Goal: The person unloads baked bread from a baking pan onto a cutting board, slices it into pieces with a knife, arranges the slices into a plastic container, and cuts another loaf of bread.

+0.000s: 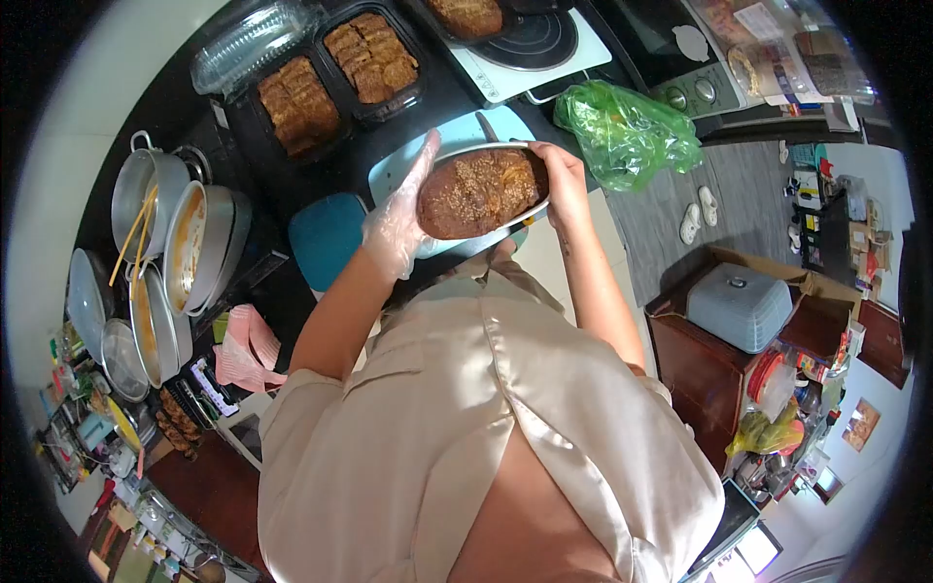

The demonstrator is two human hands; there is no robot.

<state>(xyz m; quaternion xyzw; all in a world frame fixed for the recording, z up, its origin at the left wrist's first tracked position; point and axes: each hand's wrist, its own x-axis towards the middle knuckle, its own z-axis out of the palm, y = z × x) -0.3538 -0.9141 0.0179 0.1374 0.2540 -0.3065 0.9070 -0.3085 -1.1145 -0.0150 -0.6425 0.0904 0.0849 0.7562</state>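
Above the light blue cutting board, a brown loaf topped with sesame-like seeds sits tilted in a white-rimmed oval dish. My left hand, in a clear plastic glove, supports the loaf's left end; its palm is against the crust and its thumb points up. Some of its fingers are hidden beneath. My bare right hand grips the dish's right rim, fingers over the edge. The handle of a dark utensil shows on the board behind the dish.
Two black trays of sliced loaf stand at the back left beside a clear plastic container. An induction cooker and a green plastic bag are at the back right. Stacked metal pots crowd the left.
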